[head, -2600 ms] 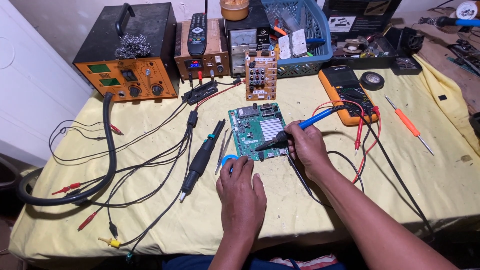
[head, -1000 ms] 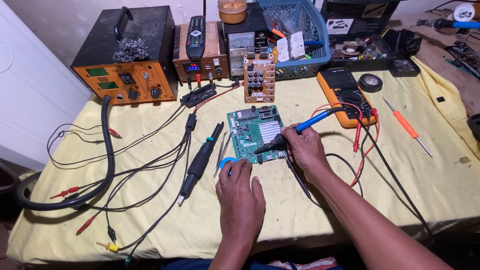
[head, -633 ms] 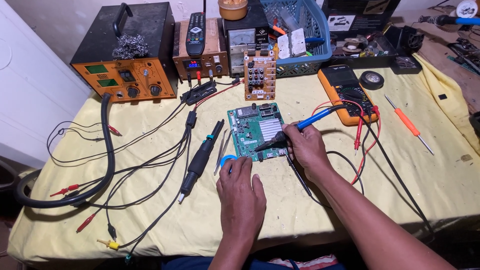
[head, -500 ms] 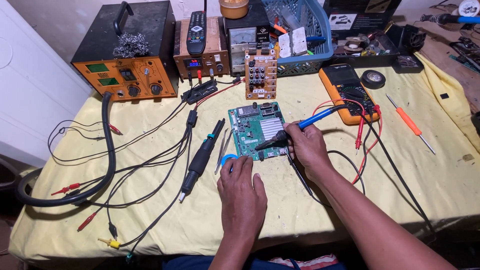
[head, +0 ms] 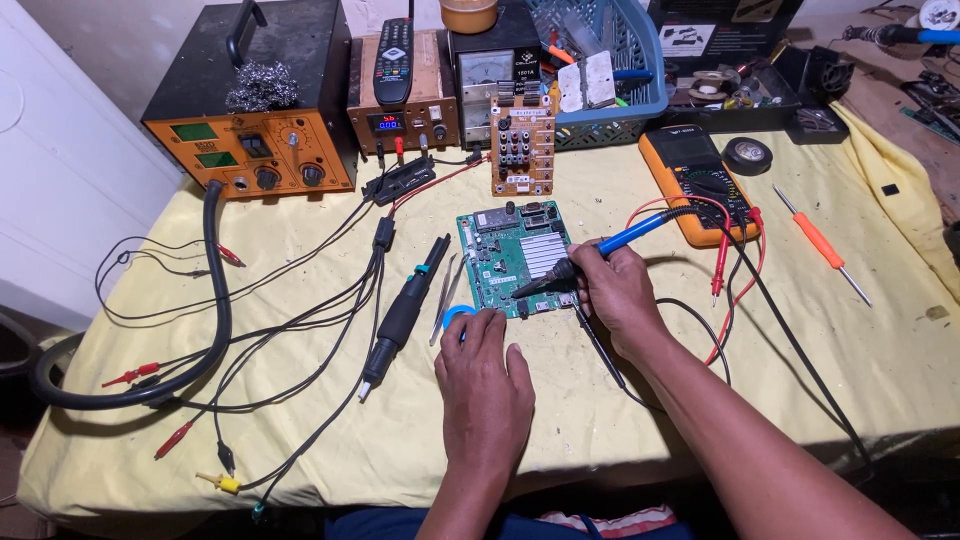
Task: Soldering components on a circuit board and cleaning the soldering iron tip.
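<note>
While the right hand (head: 615, 290) pinches a soldering iron (head: 590, 258) at frame centre, its tip on the green circuit board (head: 518, 257), the left hand (head: 485, 375) lies flat, hiding most of a blue tape roll (head: 457, 314).

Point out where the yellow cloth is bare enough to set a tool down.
Bare cloth lies right of the orange screwdriver, toward the table's right edge, and along the front edge left of the left hand. It is crowded around the green circuit board, the right hand and the tangled black cables.
</note>
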